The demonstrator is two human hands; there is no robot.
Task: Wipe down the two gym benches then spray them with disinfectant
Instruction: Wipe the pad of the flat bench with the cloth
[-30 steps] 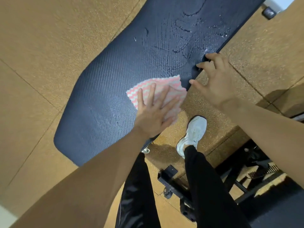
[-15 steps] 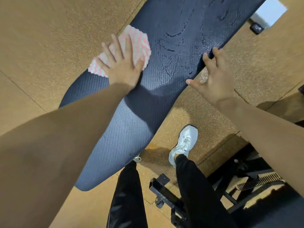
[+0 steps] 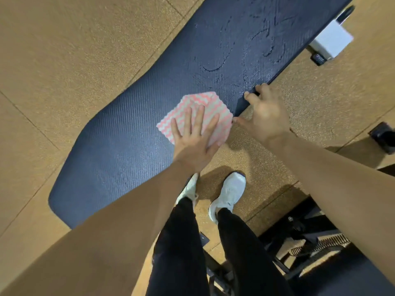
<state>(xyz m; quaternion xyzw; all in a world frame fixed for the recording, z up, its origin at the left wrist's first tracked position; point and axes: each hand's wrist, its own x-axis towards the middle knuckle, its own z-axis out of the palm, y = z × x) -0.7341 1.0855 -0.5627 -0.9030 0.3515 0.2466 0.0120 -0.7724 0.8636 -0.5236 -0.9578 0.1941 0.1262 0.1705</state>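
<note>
Head view, looking down: the left hand (image 3: 195, 142) lies flat with straight, spread fingers on the pink-and-white cloth (image 3: 205, 105) and presses it onto the dark gym bench (image 3: 132, 129) near the middle of the frame. Half a second ago the cloth was at the pad's far edge, toward the upper left; now it is back at the near edge, just beside the right hand (image 3: 265, 116). That reads as one full stroke across the pad's width, so the wiping is under way and not finished.

The right hand has stayed where it was. Its fingers hook over the near edge of the pad and its thumb reaches toward the cloth, apparently to steady the bench.

Wet streaks (image 3: 215, 68) and droplets still glisten on the pad toward the upper right, which suggests that part still needs the cloth. The lower left stretch looks duller and drier. A likely next stroke runs up into the wet patch, where the right hand sits close to the cloth's path and may need to shift along the edge.

Around the bench is tan speckled floor (image 3: 64, 50), with the person's white shoes (image 3: 230, 193) below the hands. A white block (image 3: 330, 40) sits at the upper right and a black metal frame (image 3: 299, 242) at the lower right. No spray bottle is in view, and I cannot tell whether the second bench is.
</note>
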